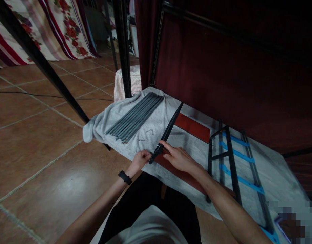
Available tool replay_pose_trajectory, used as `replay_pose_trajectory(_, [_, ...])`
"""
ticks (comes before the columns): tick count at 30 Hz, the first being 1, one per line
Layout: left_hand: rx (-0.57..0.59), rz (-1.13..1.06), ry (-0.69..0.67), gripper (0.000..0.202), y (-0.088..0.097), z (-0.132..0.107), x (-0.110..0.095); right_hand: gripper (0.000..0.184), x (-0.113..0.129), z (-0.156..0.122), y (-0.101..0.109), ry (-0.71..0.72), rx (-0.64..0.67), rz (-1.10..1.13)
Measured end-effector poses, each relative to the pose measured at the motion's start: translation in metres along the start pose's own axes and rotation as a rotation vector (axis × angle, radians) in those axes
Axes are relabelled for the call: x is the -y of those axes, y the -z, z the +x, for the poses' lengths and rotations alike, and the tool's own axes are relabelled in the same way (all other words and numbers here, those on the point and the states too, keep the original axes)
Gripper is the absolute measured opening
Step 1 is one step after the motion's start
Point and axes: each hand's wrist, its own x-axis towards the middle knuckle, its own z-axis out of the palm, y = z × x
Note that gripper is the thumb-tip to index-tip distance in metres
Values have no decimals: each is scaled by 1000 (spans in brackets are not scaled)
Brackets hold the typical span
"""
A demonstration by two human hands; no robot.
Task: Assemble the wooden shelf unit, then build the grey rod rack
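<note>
A long black metal bar [170,126], apparently part of a frame, lies slanted on the grey cloth. At its near end is my left hand [141,160], fingers pinched together; whatever is between them is too small to make out. My right hand [180,158] grips the bar a little farther up, its index finger laid along the top edge. Two red-brown boards lie right of the bar: a far one [193,127] and a near one [180,173], partly hidden by my right hand and forearm. A few small screws [150,131] rest left of the bar.
A row of grey metal rods [137,117] lies at the left on the cloth-covered table [97,127]. At the right are a black frame [230,159] with a crossbar and dark rails joined by blue pieces [241,156]. Black uprights [122,51] and a dark red panel [209,74] bound the table.
</note>
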Motion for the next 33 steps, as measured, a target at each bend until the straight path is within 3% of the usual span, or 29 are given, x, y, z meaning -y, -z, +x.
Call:
replay_pose_trajectory(3, [9, -25, -18, 15, -2, 1, 0, 64, 1, 0, 0, -3, 3, 5])
replay_pose_trajectory(10, [19, 9, 37, 29, 2, 0, -2, 64, 3, -1, 1, -34, 41, -14])
replay_pose_trajectory(16, [21, -37, -16, 12, -2, 0, -5, 65, 4, -1, 3, -35, 44, -14])
replay_pose_trajectory(21, [56, -41, -10, 18, 0, -1, -2, 65, 4, 0, 1, -18, 42, -16])
replay_pose_trajectory(26, [34, 51, -21, 9, 2, 2, -1, 66, 4, 0, -1, -12, 46, -22])
replay_pose_trajectory(29, [-31, 55, -81, 13, 3, -2, -20, 66, 5, 0, -2, -16, 45, -20])
replay_pose_trajectory(31, [-107, 16, -126, 19, 3, -8, -43, 65, 6, 0, -2, -16, 50, -17])
replay_pose_trajectory(33, [-102, -61, -155, 29, 0, -16, -69, 65, 6, 1, -2, -15, 54, -14])
